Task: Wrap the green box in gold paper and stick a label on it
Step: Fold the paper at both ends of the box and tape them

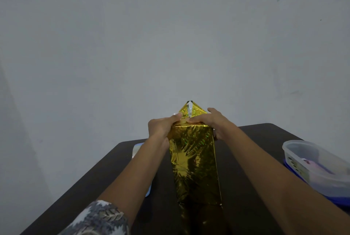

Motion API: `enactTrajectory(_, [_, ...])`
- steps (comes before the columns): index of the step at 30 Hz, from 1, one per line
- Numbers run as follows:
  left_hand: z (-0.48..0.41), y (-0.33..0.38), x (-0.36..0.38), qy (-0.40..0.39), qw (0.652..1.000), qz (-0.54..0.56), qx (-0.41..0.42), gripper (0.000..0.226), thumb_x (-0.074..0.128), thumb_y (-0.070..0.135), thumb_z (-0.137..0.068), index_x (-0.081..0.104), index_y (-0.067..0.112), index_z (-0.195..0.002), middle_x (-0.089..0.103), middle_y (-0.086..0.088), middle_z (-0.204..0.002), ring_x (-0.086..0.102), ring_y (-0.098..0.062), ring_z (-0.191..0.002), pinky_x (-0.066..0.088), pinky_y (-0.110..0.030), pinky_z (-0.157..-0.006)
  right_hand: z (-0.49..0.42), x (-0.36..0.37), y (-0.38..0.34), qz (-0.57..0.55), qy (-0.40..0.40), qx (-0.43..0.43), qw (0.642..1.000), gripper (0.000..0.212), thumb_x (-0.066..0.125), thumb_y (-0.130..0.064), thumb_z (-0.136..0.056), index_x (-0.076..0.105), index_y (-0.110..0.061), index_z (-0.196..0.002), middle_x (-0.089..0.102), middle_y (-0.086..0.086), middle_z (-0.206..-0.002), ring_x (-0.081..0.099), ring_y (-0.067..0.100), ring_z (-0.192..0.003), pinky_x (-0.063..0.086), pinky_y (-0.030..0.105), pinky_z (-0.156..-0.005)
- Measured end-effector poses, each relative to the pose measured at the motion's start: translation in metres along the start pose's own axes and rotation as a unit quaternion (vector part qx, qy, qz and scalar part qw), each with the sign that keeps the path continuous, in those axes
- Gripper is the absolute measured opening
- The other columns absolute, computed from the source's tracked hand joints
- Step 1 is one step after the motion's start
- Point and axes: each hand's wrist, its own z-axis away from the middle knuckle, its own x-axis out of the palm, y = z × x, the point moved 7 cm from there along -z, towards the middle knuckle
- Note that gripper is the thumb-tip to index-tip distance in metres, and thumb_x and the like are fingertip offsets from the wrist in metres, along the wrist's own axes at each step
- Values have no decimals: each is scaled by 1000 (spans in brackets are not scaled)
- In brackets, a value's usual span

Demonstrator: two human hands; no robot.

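Fingers (175, 116) of L hand (161, 127) & R hand (213, 121) curl onto the gold paper (193, 151) at the far end of the box (197, 181), pinching the folds below the pointed flap (191, 109). Box is fully covered, mid dark surface (255, 140), long side running away from the person. To do this well, prob.: hold side folds tight to the edge, crease hard, then bring the flap over w/ no slack.

Your gold-wrapped box (193, 159) runs up the middle of the dark worktop (113, 168) from 6 towards 12 o'clock. Your left grip (161, 126) curls round its far corner at 11 o'clock. Your right grip (214, 121) holds the corner at 1 o'clock, one finger laid across the fold. A triangular flap (196, 111) points to 12 o'clock. A clear tub (310, 162) sits at 3 o'clock.
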Motion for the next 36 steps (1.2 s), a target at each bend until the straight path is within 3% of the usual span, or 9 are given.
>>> enactTrajectory(3, [-7,-4,-1,6,1000,-12,14,41,87,16,-63,69,-2,-94,70,-17,-93,68,-31,-86,56,-44,-83,1,1,0,4,-2,0,1000,109,85,-23,-66,15,-18,-150,34,15,-147,44,35,-126,47,51,-96])
enactTrajectory(8, [-16,0,-2,23,992,-92,81,26,88,22,-60,71,8,-73,71,-13,-86,68,-31,-85,55,-47,-84,2,0,-2,17,-3,-6,1000,109,84,-26,-68,14,-19,-150,31,14,-150,39,34,-131,46,48,-96])
enactTrajectory(10, [-15,6,-4,27,984,-130,115,37,88,22,-61,68,9,-90,67,-10,-104,65,-27,-94,54,-44,-86,3,0,-3,28,-4,-12,1000,109,84,-26,-68,13,-18,-151,30,13,-150,38,33,-132,45,47,-94])
enactTrajectory(14, [-17,8,-5,-24,989,-134,65,92,85,14,-66,26,19,-138,44,-7,-128,52,-23,-107,50,-35,-71,5,1,-4,38,-7,-11,999,110,84,-27,-67,13,-18,-151,29,13,-151,37,33,-133,45,49,-96])
enactTrajectory(19, [-27,8,-6,-15,987,-160,19,54,85,14,-63,59,-3,-108,67,-18,-103,66,-28,-88,57,-36,-66,10,2,-5,37,-22,-8,999,109,83,-25,-69,12,-18,-151,29,13,-151,39,34,-131,46,44,-84])
enactTrajectory(23, [-34,11,-3,-19,984,-175,25,50,81,22,-73,59,-3,-109,68,-13,-95,65,-23,-79,58,-40,-68,13,0,-4,30,-12,3,999,109,83,-25,-69,12,-18,-151,29,13,-151,39,34,-131,46,45,-86])
enactTrajectory(26, [-26,11,-1,-73,986,-153,2,47,78,28,-77,58,0,-109,66,-8,-90,62,-18,-73,51,-30,-52,16,-2,-4,20,-11,10,1000,106,82,-23,-70,13,-18,-151,31,13,-150,43,32,-128,48,39,-73])
enactTrajectory(32, [-24,8,-3,-48,989,-140,11,20,78,9,-74,62,3,-85,65,-11,-82,62,-20,-72,52,-31,-61,15,4,-6,27,-22,6,999,100,79,-20,-74,14,-16,-151,34,13,-148,47,31,-123,41,30,-49])
enactTrajectory(36, [-29,-3,-7,-76,994,-64,-40,19,64,19,-89,59,4,-101,61,-3,-78,57,-15,-64,49,-30,-50,15,5,-5,8,-31,-3,999,85,75,-33,-78,27,-14,-145,49,14,-135,57,23,-94,45,25,-46])
